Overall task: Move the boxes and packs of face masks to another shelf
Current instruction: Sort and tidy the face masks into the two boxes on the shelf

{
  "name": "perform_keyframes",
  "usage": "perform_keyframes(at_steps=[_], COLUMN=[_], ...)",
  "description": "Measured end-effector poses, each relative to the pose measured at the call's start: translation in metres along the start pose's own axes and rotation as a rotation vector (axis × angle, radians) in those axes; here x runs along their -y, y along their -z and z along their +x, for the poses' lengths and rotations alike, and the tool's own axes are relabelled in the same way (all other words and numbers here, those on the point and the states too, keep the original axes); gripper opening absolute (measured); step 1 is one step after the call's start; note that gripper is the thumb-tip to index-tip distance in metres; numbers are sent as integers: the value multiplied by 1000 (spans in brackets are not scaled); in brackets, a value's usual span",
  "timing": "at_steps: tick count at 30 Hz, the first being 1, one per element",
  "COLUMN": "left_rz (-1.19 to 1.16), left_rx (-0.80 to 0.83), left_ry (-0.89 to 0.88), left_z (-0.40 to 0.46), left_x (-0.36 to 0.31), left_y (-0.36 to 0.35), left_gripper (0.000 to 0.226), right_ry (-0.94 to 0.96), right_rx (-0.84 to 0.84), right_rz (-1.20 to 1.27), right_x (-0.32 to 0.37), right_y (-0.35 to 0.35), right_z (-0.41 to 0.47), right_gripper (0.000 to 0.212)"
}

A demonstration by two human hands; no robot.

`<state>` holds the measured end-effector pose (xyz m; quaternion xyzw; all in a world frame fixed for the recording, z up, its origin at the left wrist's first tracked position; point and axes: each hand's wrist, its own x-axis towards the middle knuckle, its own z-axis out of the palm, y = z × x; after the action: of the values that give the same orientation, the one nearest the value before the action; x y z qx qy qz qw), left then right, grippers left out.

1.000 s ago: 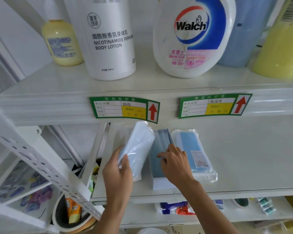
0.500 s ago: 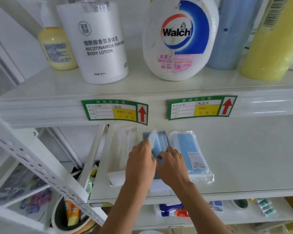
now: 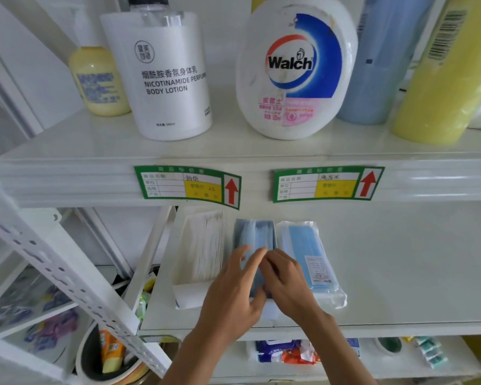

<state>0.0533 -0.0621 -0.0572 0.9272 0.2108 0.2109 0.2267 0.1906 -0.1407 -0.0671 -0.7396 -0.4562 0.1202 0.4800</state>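
So we're looking at the middle shelf (image 3: 400, 273), and all the mask stuff sits there: white box (image 3: 199, 257) on the left, open box (image 3: 254, 237) of blue masks in the middle, sealed pack (image 3: 308, 257) just right of it. We can't tell whether this is the start or the destination. Our left hand (image 3: 233, 295) rests relaxed on the middle box; our right hand (image 3: 285, 279) pinches its masks.
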Motion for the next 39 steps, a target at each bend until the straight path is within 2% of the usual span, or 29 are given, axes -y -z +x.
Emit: perform_keyframes(at_steps=[2, 5, 6, 11, 16, 19, 21, 22, 24, 27, 29, 31, 36, 39], left_rz=[52, 161, 182, 182, 227, 122, 133, 155, 199, 58, -150, -234, -299, -487], left_rx=[-47, -57, -48, -32, 30, -63, -166, -216, -288, -199, -119, -81, -69, -115], left_ry=[-35, -18, -15, 3, -36, -22, 13, 67, 246, 493, 502, 441, 418, 463], left_z=[-8, -10, -10, -9, -8, -9, -10, -10, -11, -14, -18, -23, -32, -33], left_x=[5, 11, 13, 13, 20, 24, 33, 41, 62, 94, 110, 117, 116, 111], left_y=[-1, -3, -3, -6, -4, 5, 15, 20, 30, 37, 33, 30, 28, 36], left_gripper=[63, 27, 22, 35, 34, 39, 40, 43, 53, 63, 60, 54, 55, 58], right_ry=[5, 16, 13, 7, -43, -132, -221, -276, -379, -429, -439, -449, -433, -452], right_rx=[7, 22, 23, 8, -63, -240, -355, -351, -238, -136, -135, -135, -123, -135], right_rz=[7, -58, -78, -97, -13, 198, 257, 260, 254, 244, 237, 257, 311, 379], right_x=[2, -2, -4, -4, -3, -1, -1, 0, 4, 9, 12, 15, 14, 7], right_y=[-1, -4, -5, -7, -9, -8, -8, -8, -14, -27, -33, -36, -44, -37], right_z=[-1, -3, -4, -5, -11, -17, -20, -20, -20, -18, -14, -7, -4, -9], right_gripper=[24, 25, 25, 21, 19, 28, 32, 31, 36, 47, 48, 48, 51, 44])
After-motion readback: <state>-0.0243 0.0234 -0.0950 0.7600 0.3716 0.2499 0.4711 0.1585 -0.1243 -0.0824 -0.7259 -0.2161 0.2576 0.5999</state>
